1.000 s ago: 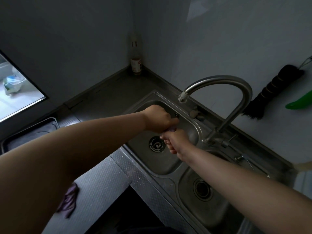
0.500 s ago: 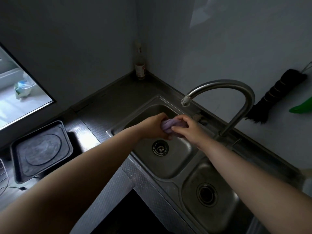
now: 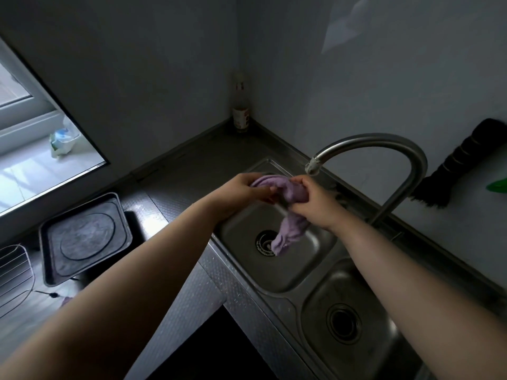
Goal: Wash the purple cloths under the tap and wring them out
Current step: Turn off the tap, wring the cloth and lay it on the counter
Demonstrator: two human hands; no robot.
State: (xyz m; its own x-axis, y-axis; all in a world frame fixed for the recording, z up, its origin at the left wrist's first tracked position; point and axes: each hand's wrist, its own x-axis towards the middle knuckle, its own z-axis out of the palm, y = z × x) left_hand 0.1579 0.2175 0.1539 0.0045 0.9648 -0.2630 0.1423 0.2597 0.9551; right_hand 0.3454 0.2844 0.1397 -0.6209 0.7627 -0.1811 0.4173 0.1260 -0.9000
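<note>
Gripping the purple cloth [image 3: 295, 192] with clenched fingers, left hand [image 3: 241, 192] and right hand [image 3: 310, 200] hold it above the sink [image 3: 307, 272], tail toward six o'clock, probably for draining.

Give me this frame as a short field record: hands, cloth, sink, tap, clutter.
left hand: left hand grips one end of the purple cloth
right hand: right hand grips the cloth's bunched middle
cloth: spans both hands, loose tail hangs toward the drain
sink: double-bowl sink; hands over the far bowl
tap: tap spout just above the right hand; water flow cannot be told
clutter: bottle in the corner, dark tray on the left, brush on the wall
</note>
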